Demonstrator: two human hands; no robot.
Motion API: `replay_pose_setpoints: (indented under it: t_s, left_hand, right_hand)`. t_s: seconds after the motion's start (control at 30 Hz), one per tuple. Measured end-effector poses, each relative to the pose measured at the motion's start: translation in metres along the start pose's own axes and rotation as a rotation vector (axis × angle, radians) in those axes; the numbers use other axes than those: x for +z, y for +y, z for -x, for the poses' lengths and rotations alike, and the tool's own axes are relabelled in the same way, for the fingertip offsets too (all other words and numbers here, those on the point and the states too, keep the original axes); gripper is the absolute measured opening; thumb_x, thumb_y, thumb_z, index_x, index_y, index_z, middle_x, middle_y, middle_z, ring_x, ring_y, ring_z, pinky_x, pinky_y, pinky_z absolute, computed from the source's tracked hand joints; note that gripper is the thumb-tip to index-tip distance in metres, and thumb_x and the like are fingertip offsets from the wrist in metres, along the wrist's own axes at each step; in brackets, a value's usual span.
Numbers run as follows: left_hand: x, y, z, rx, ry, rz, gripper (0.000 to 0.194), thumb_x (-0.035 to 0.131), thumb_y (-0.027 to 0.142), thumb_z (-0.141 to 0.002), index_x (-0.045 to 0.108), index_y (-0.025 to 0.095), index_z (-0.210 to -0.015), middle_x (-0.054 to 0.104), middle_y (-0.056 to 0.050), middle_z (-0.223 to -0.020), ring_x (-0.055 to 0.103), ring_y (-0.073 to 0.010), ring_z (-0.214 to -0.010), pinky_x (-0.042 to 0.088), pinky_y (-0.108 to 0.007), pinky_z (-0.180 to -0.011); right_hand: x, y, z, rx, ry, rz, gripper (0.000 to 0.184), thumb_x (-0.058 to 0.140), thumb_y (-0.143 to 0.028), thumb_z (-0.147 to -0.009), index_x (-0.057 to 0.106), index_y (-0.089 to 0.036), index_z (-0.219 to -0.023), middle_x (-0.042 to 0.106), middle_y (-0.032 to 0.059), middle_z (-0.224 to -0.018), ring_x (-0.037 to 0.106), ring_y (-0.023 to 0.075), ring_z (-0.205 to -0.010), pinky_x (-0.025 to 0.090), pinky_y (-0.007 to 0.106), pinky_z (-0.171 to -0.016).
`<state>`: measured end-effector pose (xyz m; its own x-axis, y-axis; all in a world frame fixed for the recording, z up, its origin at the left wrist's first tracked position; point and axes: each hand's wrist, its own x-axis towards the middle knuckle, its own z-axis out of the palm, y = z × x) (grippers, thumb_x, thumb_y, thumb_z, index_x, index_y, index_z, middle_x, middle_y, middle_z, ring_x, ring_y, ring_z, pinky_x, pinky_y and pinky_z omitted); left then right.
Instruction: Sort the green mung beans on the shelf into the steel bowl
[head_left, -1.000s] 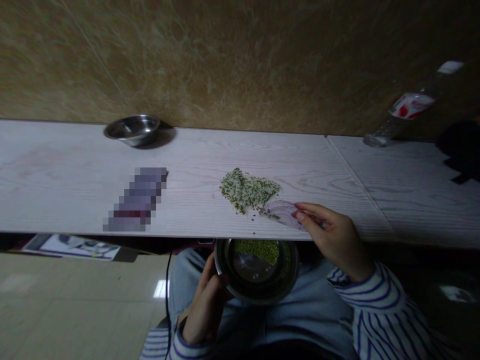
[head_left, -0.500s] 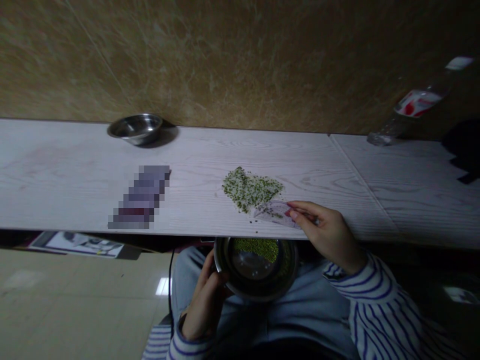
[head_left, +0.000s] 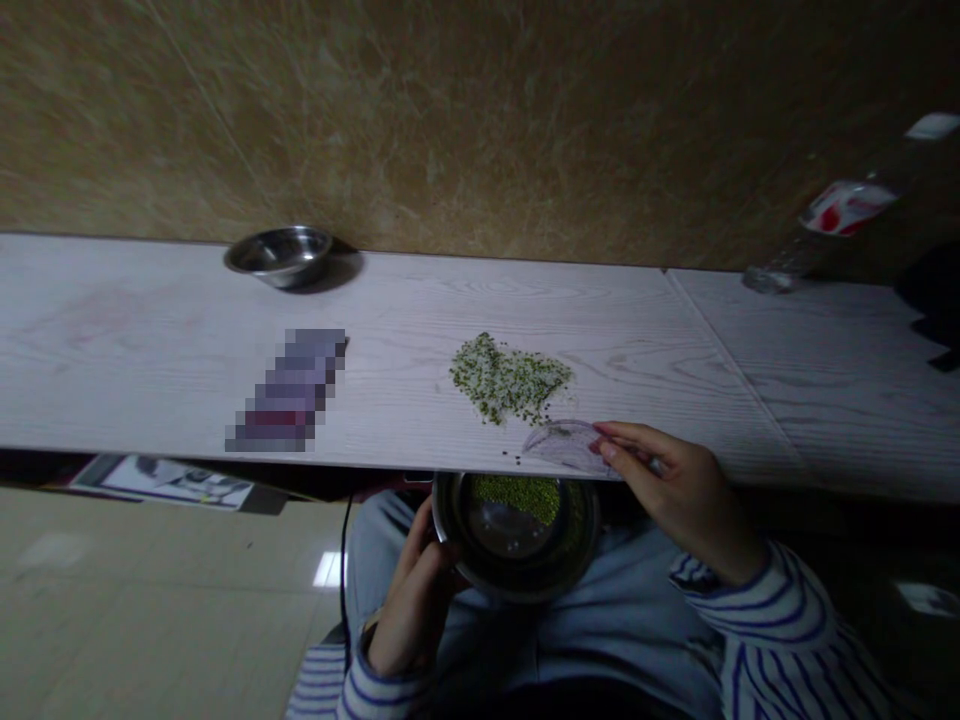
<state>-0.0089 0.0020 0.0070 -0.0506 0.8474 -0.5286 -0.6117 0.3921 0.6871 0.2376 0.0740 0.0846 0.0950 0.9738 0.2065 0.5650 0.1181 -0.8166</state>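
Observation:
My left hand (head_left: 420, 595) grips the left rim of a metal bowl (head_left: 540, 585), which is held above my lap just under the table edge. Green mung beans (head_left: 525, 495) lie along the far side of its bottom, with a few white grains nearer me. Pinched in my right hand (head_left: 675, 480) is a clear, half-round plastic protractor (head_left: 566, 447), low over the table's front edge. Just beyond it spreads a pile of mixed green beans and white grains (head_left: 506, 378). A few dark beans (head_left: 512, 458) lie apart, left of the protractor.
A second metal bowl (head_left: 279, 258) stands at the back left by the wall. A blurred-out flat object (head_left: 289, 390) lies in front of it. At the back right stands a plastic bottle (head_left: 847, 210), with a dark object (head_left: 934, 300) beside it. Printed paper (head_left: 172, 483) shows below the table.
My right hand has drawn the protractor toward me and slightly right, away from the pile and closer to the table edge. My left hand keeps hold of the bowl.

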Motion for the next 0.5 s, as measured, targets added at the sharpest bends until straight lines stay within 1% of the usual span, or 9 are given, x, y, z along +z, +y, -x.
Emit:
replay_pose_setpoints:
  t_s: [0.17, 0.3, 0.4, 0.5]
  left_hand:
    - [0.0, 0.001, 0.001, -0.017, 0.002, -0.005, 0.066, 0.07, 0.021, -0.074, 0.057, 0.025, -0.138, 0.07, -0.01, -0.121, 0.063, -0.0265, -0.098, 0.053, -0.031, -0.067]
    - [-0.005, 0.002, 0.001, -0.033, 0.044, -0.064, 0.073, 0.072, 0.025, -0.072, 0.054, 0.027, -0.143, 0.068, -0.011, -0.129, 0.064, -0.0274, -0.096, 0.049, -0.03, -0.062]
    - [-0.008, 0.003, 0.001, -0.033, 0.032, -0.051, 0.078, 0.073, 0.026, -0.07, 0.052, 0.026, -0.145, 0.069, -0.011, -0.127, 0.065, -0.03, -0.101, 0.052, -0.033, -0.068]
    - [-0.01, 0.004, 0.001, -0.04, 0.037, -0.04, 0.075, 0.071, 0.024, -0.071, 0.053, 0.026, -0.144, 0.069, -0.01, -0.13, 0.065, -0.0293, -0.099, 0.053, -0.034, -0.07]
  right_hand:
    - [0.008, -0.002, -0.005, -0.024, 0.006, -0.011, 0.026, 0.066, -0.032, -0.082, 0.081, -0.017, -0.098, 0.082, 0.0104, -0.093, 0.078, 0.0257, -0.087, 0.064, 0.038, -0.084]
    - [0.017, -0.006, -0.006, -0.072, -0.055, -0.031, 0.024, 0.066, -0.03, -0.084, 0.081, -0.019, -0.099, 0.082, 0.0094, -0.094, 0.078, 0.025, -0.087, 0.064, 0.037, -0.084]
    - [0.019, -0.01, -0.003, -0.09, -0.117, -0.04, 0.023, 0.066, -0.029, -0.085, 0.081, -0.02, -0.1, 0.082, 0.0083, -0.093, 0.078, 0.0235, -0.085, 0.064, 0.035, -0.082]
    - [0.016, -0.012, -0.001, -0.099, -0.184, -0.053, 0.024, 0.065, -0.029, -0.086, 0.081, -0.02, -0.101, 0.082, 0.0073, -0.09, 0.078, 0.0223, -0.082, 0.065, 0.034, -0.08]
